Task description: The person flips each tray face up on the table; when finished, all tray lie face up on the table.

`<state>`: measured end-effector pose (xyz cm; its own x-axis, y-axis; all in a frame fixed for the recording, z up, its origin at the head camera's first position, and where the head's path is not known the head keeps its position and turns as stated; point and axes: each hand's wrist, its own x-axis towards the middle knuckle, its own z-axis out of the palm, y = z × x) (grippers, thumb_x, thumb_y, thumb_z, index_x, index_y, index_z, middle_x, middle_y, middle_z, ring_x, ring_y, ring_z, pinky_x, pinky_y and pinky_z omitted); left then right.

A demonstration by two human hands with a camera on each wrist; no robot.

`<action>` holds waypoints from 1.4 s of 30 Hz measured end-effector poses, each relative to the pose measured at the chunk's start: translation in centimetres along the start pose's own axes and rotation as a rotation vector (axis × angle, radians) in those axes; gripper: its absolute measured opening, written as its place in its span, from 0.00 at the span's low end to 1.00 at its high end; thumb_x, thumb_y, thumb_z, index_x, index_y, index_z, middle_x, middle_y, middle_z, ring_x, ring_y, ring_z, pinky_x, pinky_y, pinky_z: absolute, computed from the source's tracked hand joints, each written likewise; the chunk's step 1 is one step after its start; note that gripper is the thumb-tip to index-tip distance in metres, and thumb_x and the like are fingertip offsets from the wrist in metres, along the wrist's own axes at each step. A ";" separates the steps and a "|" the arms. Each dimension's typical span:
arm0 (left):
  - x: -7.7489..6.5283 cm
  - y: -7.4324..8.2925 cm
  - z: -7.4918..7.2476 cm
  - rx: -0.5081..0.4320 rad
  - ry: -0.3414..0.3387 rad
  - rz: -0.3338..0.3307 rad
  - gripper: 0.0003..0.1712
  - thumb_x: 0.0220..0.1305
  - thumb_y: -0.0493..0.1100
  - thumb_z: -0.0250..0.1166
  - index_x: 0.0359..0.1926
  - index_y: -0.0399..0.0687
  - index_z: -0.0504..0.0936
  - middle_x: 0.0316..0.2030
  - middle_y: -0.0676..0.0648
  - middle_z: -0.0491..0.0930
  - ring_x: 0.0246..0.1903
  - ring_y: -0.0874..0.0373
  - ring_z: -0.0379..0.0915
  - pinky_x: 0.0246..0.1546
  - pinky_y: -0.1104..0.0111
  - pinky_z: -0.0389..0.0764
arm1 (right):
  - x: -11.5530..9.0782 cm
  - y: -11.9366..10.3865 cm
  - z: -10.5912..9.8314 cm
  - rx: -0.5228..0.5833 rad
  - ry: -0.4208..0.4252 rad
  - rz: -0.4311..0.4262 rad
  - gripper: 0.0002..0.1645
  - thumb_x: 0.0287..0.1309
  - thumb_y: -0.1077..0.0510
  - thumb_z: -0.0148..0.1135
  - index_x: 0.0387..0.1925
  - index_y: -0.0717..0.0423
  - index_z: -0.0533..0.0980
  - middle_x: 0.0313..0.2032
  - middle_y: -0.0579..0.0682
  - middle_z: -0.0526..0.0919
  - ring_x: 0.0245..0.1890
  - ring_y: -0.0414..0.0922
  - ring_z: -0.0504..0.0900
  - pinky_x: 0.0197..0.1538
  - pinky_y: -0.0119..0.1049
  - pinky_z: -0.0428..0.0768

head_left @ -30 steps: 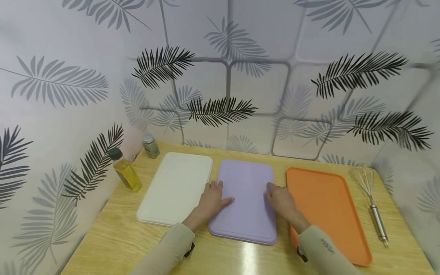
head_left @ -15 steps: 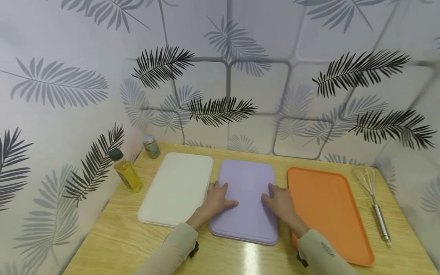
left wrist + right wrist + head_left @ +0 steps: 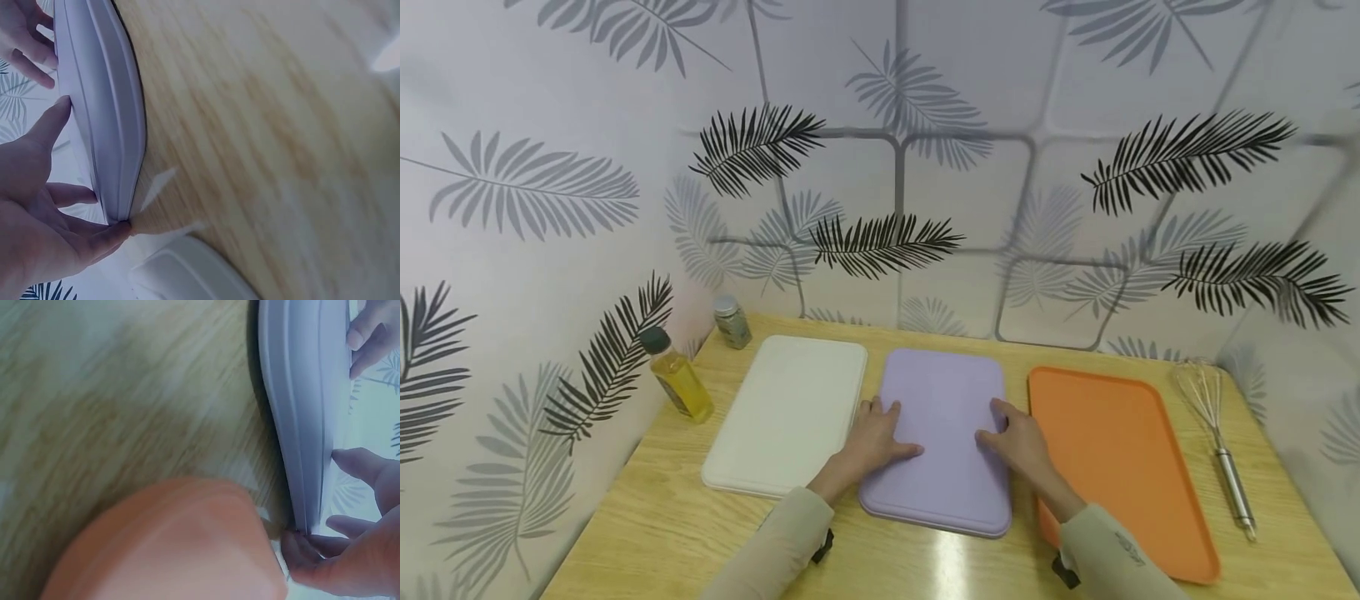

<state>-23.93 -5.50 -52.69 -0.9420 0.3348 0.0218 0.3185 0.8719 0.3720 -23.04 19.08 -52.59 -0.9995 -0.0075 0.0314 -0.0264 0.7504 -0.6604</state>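
Note:
A light purple tray [image 3: 942, 392] lies flat, smooth face up, in the middle of the wooden table; its stepped rim shows in both wrist views. My left hand [image 3: 872, 439] grips its left long edge. The thumb rests on the top face and the fingers bend over the side, as the left wrist view shows. My right hand [image 3: 1021, 442] holds the opposite edge likewise, thumb on top, with its fingertips down at the rim in the right wrist view. Whether any fingertip reaches underneath cannot be made out.
A white tray [image 3: 790, 408] lies to the left, an orange tray [image 3: 1112, 467] close to the right. Past them are an oil bottle [image 3: 681, 383], a small jar [image 3: 732, 323] and a whisk [image 3: 1225, 467]. A patterned wall [image 3: 925, 192] bounds the back of the table [image 3: 647, 517].
My left hand has shifted slightly right, its thumb further onto the purple tray. The right thumb sits a little nearer me. The trays hold their places; the whole view drifted slightly.

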 end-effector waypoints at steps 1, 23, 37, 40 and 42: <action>0.1 0.0 0.1 0.001 -0.004 0.000 0.52 0.50 0.63 0.72 0.63 0.30 0.69 0.61 0.22 0.62 0.58 0.35 0.61 0.58 0.51 0.71 | 0.0 0.0 -0.1 0.010 0.003 0.000 0.39 0.50 0.58 0.69 0.61 0.72 0.68 0.56 0.71 0.74 0.57 0.64 0.73 0.60 0.56 0.71; 0.8 0.2 0.0 -0.107 -0.057 -0.012 0.53 0.55 0.65 0.67 0.68 0.32 0.63 0.66 0.23 0.56 0.62 0.34 0.57 0.60 0.50 0.70 | 0.9 -0.9 -4.6 0.076 -0.034 0.019 0.43 0.51 0.65 0.68 0.66 0.73 0.60 0.59 0.73 0.70 0.48 0.64 0.80 0.45 0.49 0.82; 1.1 -0.3 0.4 -0.167 -0.064 -0.004 0.51 0.57 0.65 0.65 0.68 0.31 0.63 0.70 0.30 0.52 0.62 0.35 0.56 0.59 0.49 0.69 | 1.1 -1.2 -6.8 0.304 -0.146 0.061 0.35 0.56 0.66 0.65 0.64 0.73 0.65 0.60 0.71 0.70 0.38 0.46 0.82 0.40 0.38 0.84; 1.0 -0.4 0.1 -0.192 -0.083 -0.010 0.51 0.59 0.64 0.64 0.69 0.32 0.61 0.71 0.30 0.50 0.63 0.34 0.55 0.60 0.49 0.69 | 1.2 -1.4 -7.1 0.349 -0.163 0.080 0.37 0.57 0.65 0.65 0.66 0.70 0.63 0.58 0.72 0.71 0.38 0.46 0.82 0.41 0.40 0.84; 0.8 -0.4 -0.3 -0.229 -0.093 -0.006 0.50 0.60 0.62 0.65 0.69 0.31 0.60 0.71 0.30 0.49 0.65 0.33 0.53 0.61 0.47 0.68 | 1.3 -1.6 -7.3 0.383 -0.166 0.095 0.38 0.57 0.65 0.66 0.67 0.68 0.62 0.57 0.73 0.72 0.38 0.45 0.82 0.41 0.40 0.84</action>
<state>-24.87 -5.64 -52.57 -0.9269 0.3701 -0.0624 0.2704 0.7738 0.5728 -24.21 22.70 -46.05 -0.9864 -0.0799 -0.1437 0.0924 0.4531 -0.8867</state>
